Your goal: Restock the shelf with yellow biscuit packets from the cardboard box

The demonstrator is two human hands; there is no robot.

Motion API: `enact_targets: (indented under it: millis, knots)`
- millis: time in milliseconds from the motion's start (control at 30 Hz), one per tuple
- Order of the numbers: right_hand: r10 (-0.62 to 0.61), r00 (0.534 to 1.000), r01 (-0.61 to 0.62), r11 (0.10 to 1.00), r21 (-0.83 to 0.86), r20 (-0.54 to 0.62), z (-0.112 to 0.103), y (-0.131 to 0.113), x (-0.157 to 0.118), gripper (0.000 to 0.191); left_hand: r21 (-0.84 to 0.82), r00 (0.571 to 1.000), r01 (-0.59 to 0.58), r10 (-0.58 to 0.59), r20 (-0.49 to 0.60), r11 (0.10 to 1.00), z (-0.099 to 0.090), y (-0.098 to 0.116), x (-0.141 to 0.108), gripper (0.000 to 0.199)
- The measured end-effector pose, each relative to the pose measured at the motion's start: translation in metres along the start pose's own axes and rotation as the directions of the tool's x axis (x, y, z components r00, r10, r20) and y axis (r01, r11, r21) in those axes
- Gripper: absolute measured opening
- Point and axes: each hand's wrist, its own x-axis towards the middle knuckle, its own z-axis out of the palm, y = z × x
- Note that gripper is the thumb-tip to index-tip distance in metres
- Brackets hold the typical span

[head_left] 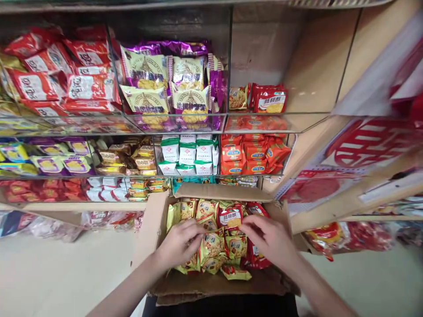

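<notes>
An open cardboard box (155, 226) sits before me, filled with small wrapped biscuit packets. Most are yellow packets (213, 244); a red packet (230, 216) lies among them near the middle, and more red ones line the right side. My left hand (181, 242) reaches in from the left, thumb and fingers pinched at the edge of a yellow biscuit packet (209, 223) that sits tilted. Over the right part of the box is my right hand (269, 235), fingers bent and slightly apart, tips beside the red packet. Nothing shows between them.
Shelves with clear dividers rise behind the box. A top-right compartment holds a few red packets (270, 100); beside it stand purple-and-cream biscuit packets (191, 99). Lower rows hold green-and-white packets (187, 154) and orange packets (256, 154). Bagged goods (350, 235) lie at the right.
</notes>
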Motion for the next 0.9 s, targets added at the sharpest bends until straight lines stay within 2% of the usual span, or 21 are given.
enact_targets:
  millis: [67,133,200,300,367,467,567,633,700,767,833,900]
  knots:
    - [0.201,0.979,-0.199,0.976,-0.083,0.019,0.047,0.034,-0.007,0.029,-0.030,0.996,0.087,-0.087,0.000,0.996,0.019,-0.005,-0.007,0.017]
    - [0.306,0.952,-0.304,0.946,-0.114,0.002,0.076,0.056,0.003,0.034,-0.043,0.986,0.160,-0.162,-0.036,0.986,0.029,-0.006,-0.003,0.016]
    - [0.346,0.938,-0.345,0.933,-0.105,-0.007,0.087,0.069,0.011,0.031,-0.034,0.967,0.234,-0.236,-0.092,0.972,0.033,-0.005,0.003,0.014]
    - [0.380,0.925,-0.379,0.922,-0.078,-0.008,0.082,0.075,0.007,0.026,0.001,0.930,0.328,-0.323,-0.175,0.945,0.031,-0.004,0.000,0.014]
    - [0.385,0.920,-0.390,0.918,-0.078,-0.072,0.077,0.074,-0.004,0.028,0.028,0.918,0.360,-0.349,-0.188,0.933,0.030,-0.004,-0.008,0.016]
    - [0.261,0.951,-0.276,0.958,-0.079,-0.164,0.081,0.060,-0.022,0.033,0.080,0.926,0.362,-0.349,-0.144,0.929,0.036,0.000,-0.018,0.022]
    - [0.136,0.989,-0.136,0.991,0.014,-0.052,0.100,0.036,-0.030,0.031,0.087,0.914,0.400,-0.391,-0.103,0.912,0.045,0.004,-0.019,0.038]
    - [0.150,0.989,-0.148,0.981,0.123,-0.006,0.112,0.022,-0.031,0.028,0.053,0.894,0.443,-0.437,-0.101,0.895,0.048,0.008,-0.015,0.039]
    - [0.216,0.976,-0.198,0.931,0.308,-0.025,0.114,0.012,-0.027,0.026,-0.122,0.851,0.494,-0.507,-0.136,0.861,0.045,0.014,-0.008,0.041]
    - [0.262,0.964,-0.194,0.813,0.548,-0.047,0.105,0.004,-0.022,0.026,-0.411,0.794,0.484,-0.585,-0.164,0.773,0.038,0.025,0.002,0.047]
    - [0.283,0.953,-0.126,0.699,0.704,-0.110,0.088,-0.003,-0.014,0.024,-0.664,0.757,0.394,-0.634,-0.157,0.636,0.030,0.039,0.018,0.051]
    - [0.317,0.921,-0.050,0.675,0.736,-0.228,0.070,-0.012,-0.005,0.023,-0.787,0.749,0.298,-0.644,-0.159,0.540,0.024,0.053,0.036,0.044]
